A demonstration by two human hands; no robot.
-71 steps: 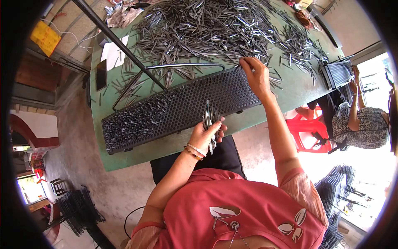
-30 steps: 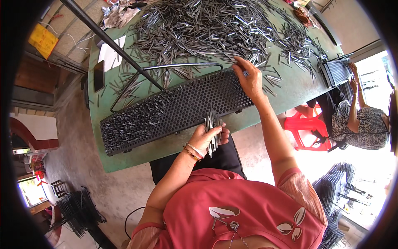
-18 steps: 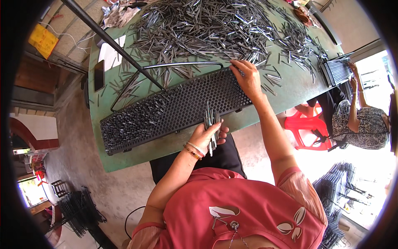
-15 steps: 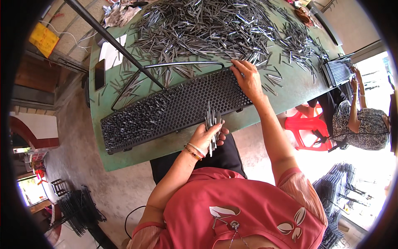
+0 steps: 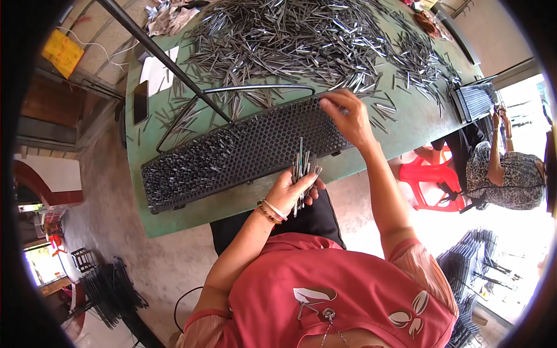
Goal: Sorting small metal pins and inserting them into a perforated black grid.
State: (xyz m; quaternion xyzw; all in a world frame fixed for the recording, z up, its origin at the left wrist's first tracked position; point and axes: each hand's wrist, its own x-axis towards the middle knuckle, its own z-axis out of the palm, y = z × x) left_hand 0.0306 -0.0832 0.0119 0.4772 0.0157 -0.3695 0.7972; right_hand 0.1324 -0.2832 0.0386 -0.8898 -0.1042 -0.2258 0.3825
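My left hand (image 5: 290, 190) is closed round a bundle of thin metal strips (image 5: 300, 165), which stand up and poke out below the fingers. It hovers at the near edge of a long black perforated rack (image 5: 278, 134). Short dark strips (image 5: 188, 165) stand packed in the holes of the rack's left part; rows of holes show across the middle. Over the rack's far right corner is my right hand (image 5: 350, 120), thumb and fingertips drawn together at the far edge. Whether a strip sits between those fingertips is hidden.
Behind the rack, a large pile of loose strips (image 5: 290, 43) covers the green table (image 5: 400, 136). A black metal rod frame (image 5: 168, 65) crosses over the rack's far side. A phone (image 5: 141, 103) lies at the left. Another person (image 5: 505, 174) works at the right, near a red stool (image 5: 426, 180).
My right hand has shifted slightly left and nearer along the rack's far edge, and its fingers have drawn in. The strips in my left hand have turned a little, with one standing higher.
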